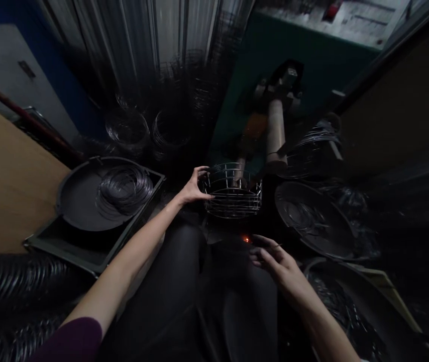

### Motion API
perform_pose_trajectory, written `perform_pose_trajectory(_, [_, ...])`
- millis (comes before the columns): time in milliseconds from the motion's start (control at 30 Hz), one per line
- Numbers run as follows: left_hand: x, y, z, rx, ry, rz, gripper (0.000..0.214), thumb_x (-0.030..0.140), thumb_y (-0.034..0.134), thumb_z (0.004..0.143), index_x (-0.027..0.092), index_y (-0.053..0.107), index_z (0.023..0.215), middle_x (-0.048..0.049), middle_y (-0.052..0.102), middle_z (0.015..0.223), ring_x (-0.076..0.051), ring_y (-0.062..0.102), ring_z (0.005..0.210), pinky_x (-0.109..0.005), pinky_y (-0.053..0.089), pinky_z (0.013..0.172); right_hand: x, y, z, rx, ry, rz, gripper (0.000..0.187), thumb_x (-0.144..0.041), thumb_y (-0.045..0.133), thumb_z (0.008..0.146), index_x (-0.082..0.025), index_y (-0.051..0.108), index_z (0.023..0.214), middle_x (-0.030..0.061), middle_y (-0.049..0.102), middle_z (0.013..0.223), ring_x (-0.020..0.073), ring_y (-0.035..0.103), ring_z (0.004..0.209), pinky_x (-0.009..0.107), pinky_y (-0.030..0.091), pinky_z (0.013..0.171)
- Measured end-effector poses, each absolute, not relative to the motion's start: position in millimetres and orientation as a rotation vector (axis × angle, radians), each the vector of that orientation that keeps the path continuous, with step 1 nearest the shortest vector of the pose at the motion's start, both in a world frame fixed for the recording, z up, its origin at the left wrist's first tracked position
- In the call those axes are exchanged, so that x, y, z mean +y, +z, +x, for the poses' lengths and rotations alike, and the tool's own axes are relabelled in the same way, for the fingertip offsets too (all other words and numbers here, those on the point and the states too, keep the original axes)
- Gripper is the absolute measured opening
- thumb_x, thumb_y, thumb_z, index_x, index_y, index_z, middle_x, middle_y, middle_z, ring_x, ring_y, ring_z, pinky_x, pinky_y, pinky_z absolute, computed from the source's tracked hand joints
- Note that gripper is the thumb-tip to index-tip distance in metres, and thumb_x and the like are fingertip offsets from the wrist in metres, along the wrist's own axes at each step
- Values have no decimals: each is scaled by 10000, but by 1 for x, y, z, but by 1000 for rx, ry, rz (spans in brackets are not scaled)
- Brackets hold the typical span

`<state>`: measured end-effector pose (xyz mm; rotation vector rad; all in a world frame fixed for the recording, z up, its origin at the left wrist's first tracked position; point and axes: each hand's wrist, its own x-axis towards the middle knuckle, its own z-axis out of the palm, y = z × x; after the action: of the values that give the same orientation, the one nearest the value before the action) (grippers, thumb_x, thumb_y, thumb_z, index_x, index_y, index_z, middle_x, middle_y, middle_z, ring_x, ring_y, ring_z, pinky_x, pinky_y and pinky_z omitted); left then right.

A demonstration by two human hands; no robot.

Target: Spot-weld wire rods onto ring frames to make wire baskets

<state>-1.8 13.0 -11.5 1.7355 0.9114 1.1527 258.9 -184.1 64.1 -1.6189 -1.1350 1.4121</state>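
Note:
A round wire basket of shiny metal rods sits ahead of me at the machine's lower arm. My left hand grips its left side, thumb at the front and fingers behind the rim. Nearer to me and to the right, my right hand is apart from the basket, its fingers drawn together. Whatever they pinch is too small and dark to make out. A small orange glow shows just beyond its fingertips. Above the basket reaches the thick metal arm of a green machine.
On the left, a dark round tray bears a coil of wire rings. Two more dark basins with metal pieces stand to the right. Wire rings lie at the back, and stacked rings fill the lower left.

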Motion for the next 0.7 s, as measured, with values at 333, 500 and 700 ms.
perform_pose_trajectory(333, [-40, 44, 5, 846, 852, 2433, 591, 338, 815, 530, 192, 560, 1043, -122, 458, 1282, -311, 419, 1174, -455, 396, 992, -111, 106, 216, -1871, 1094, -1664, 201, -361, 646, 786, -169, 705, 794, 18, 699, 770, 152, 637, 692, 238, 482, 625])
perform_pose_trajectory(500, [-39, 45, 23, 882, 790, 2474, 580, 350, 792, 556, 207, 552, 1065, -120, 446, 1301, -320, 410, 1181, -487, 400, 983, -113, 94, 215, -2409, 302, -1768, 314, -287, 536, 896, -171, 640, 1169, 80, 690, 1081, 208, 672, 892, 274, 509, 750])
perform_pose_trajectory(700, [-33, 47, 35, 890, 832, 2436, 585, 310, 803, 539, 197, 558, 1059, -123, 454, 1276, -312, 421, 1175, -476, 408, 994, -124, 87, 226, -2724, -143, -1767, 426, -219, 387, 949, -197, 471, 1365, 94, 565, 1287, 196, 685, 873, 260, 531, 619])
